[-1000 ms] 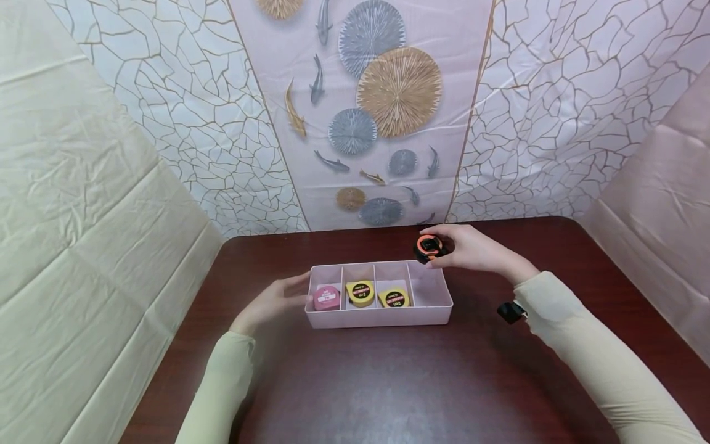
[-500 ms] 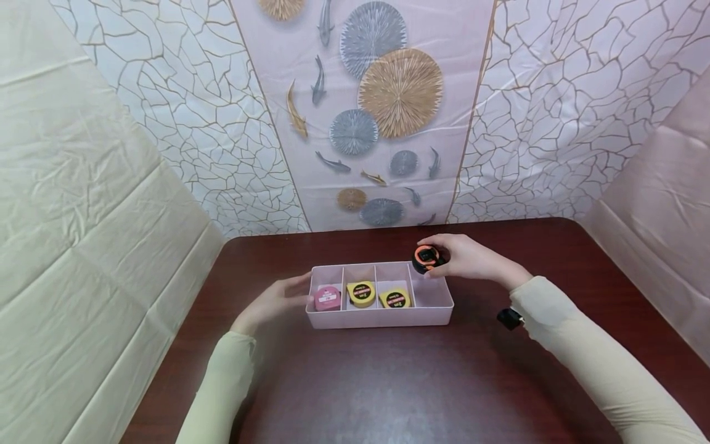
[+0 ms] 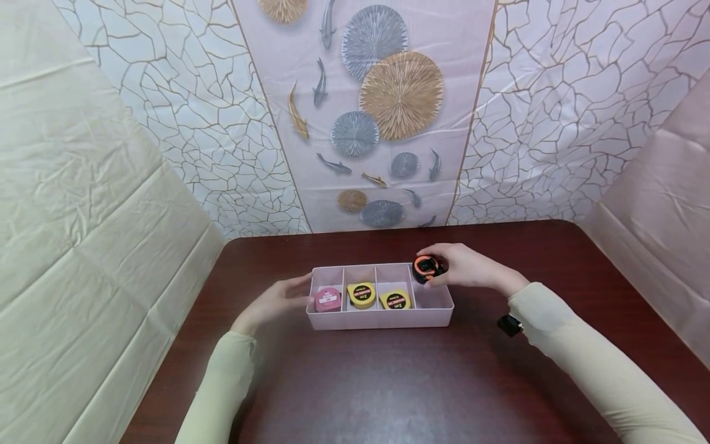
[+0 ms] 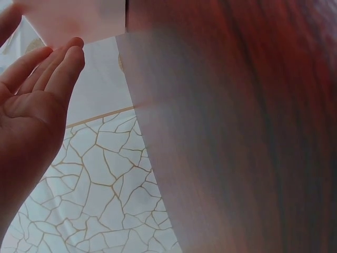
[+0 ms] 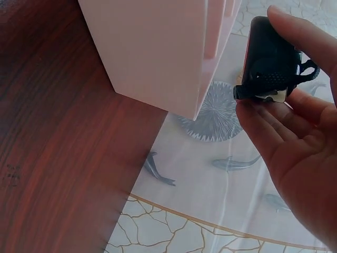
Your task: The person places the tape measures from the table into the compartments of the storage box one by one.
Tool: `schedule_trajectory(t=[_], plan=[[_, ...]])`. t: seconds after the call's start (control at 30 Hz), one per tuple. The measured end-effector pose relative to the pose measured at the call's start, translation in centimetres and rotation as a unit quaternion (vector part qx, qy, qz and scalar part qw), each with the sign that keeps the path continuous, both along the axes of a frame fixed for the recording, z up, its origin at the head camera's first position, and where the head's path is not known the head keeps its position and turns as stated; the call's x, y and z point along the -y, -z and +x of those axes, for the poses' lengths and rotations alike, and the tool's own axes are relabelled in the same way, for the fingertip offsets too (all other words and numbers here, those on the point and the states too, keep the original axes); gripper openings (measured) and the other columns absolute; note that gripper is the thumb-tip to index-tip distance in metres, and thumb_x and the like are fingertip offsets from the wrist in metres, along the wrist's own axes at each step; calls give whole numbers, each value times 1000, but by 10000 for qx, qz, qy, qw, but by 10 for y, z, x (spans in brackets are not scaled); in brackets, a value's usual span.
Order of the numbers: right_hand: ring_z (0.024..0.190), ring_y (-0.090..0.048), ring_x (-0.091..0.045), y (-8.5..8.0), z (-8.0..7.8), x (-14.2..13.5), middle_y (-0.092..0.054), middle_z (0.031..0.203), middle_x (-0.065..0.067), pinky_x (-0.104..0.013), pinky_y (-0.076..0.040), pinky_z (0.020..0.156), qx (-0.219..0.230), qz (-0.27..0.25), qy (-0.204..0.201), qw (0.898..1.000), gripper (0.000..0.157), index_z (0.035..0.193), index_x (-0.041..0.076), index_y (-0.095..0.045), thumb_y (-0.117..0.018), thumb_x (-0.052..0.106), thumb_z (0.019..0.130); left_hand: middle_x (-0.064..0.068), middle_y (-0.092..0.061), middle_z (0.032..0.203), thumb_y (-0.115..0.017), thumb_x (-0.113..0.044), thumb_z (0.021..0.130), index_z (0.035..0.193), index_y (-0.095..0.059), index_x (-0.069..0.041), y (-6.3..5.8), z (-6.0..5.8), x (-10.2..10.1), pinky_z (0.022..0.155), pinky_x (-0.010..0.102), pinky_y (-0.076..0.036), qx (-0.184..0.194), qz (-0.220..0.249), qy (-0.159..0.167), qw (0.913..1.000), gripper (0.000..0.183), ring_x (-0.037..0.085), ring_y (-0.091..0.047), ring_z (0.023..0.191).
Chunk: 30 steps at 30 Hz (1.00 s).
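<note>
A pale pink box [image 3: 383, 319] with several compartments in a row stands on the table. From the left its compartments hold a pink tape measure [image 3: 328, 300], a yellow tape measure [image 3: 362, 295] and another yellow tape measure [image 3: 395, 300]. Over the back of the rightmost compartment, my right hand [image 3: 471, 266] grips an orange and black tape measure [image 3: 426, 269] between thumb and fingers. The right wrist view shows its black side [image 5: 271, 55] with a wrist strap. My left hand [image 3: 273, 305] touches the box's left end with fairly straight fingers, seen also in the left wrist view.
The dark red-brown table [image 3: 383, 382] extends around the box. Behind it hangs a patterned cloth [image 3: 383, 123], with plain cloth [image 3: 100, 246] along the left side. A small black device [image 3: 509, 325] sits at the right wrist.
My right hand has come down and slightly toward me with the orange and black tape measure, from above the box's back edge to over the rightmost compartment. My left hand stays at the box.
</note>
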State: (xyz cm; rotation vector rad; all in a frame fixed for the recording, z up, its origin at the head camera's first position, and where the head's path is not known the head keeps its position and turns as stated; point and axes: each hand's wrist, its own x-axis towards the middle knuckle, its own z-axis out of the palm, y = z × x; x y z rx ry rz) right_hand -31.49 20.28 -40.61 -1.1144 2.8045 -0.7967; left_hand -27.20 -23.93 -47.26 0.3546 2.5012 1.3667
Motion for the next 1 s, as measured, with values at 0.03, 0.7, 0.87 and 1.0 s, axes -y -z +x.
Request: schedule_trajectory(t=[0.03,0.7,0.87,1.0], plan=[[103,-64,-21,1,0,0,-67,122,-11,-40,-52,87,26,-3,-13,10000,62,131,3,-63,-87,23,78,-7,-53,148,-75,-37,92,152,-45,-32,0,0,0,110,54,-40,-2,-10,-4,10000,68,17,-51,135],[104,-64,-21,10,-1,4,-67,120,-9,-41,-53,89,232,48,-197,9995,64,131,1,-63,-88,24,77,-6,-53,148,-74,-35,92,152,-46,-33,-2,3,-1,110,57,-39,-71,17,-38,10000,66,18,-52,134],[107,-63,-23,11,0,5,-67,122,-10,-42,-52,91,322,84,-180,9993,64,131,1,-63,-88,24,78,-6,-54,147,-74,-34,92,151,-47,-33,-1,3,-1,110,57,-38,-31,70,-39,10000,65,18,-53,133],[106,-64,-23,11,1,4,-66,122,-11,-43,-52,90,381,133,-151,9991,64,132,0,-62,-88,23,78,-5,-55,146,-74,-34,92,152,-47,-33,-1,2,-1,111,56,-38,-27,84,-14,10000,65,17,-53,133]])
